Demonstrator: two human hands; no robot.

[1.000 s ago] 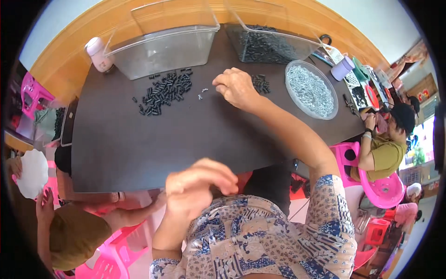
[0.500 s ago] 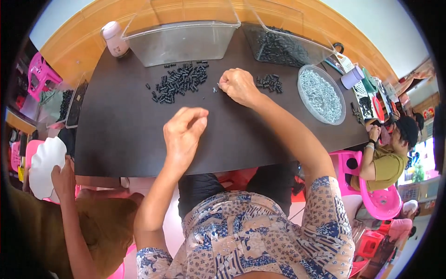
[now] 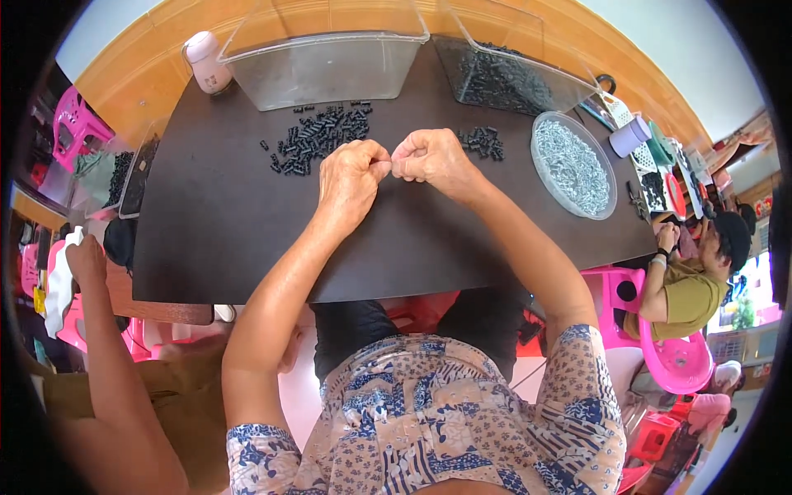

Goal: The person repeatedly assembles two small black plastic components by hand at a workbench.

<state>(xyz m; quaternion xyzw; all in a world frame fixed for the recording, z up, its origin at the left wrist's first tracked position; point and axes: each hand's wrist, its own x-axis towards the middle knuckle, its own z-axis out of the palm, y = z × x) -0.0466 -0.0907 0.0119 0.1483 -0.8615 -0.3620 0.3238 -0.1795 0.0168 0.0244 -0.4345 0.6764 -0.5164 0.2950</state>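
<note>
Over the middle of the dark table, my left hand and my right hand meet at their fingertips. Both are closed in a pinch, and whatever they hold is hidden or too small to make out. Just beyond my left hand lies a pile of short black ridged plastic pieces. Beside my right hand is a smaller group of the same black pieces. Farther right, a round clear tray holds many small silvery screw-like metal parts.
At the back stand a clear plastic bin and another bin with black pieces in it. A pink bottle is at the back left, a lilac cup at the right. One person holds a white fan-like sheet at left; another sits at right.
My left hand has moved forward and right to meet my right hand, its fingers now closed in a pinch. The person at left has lifted and turned the white sheet.
</note>
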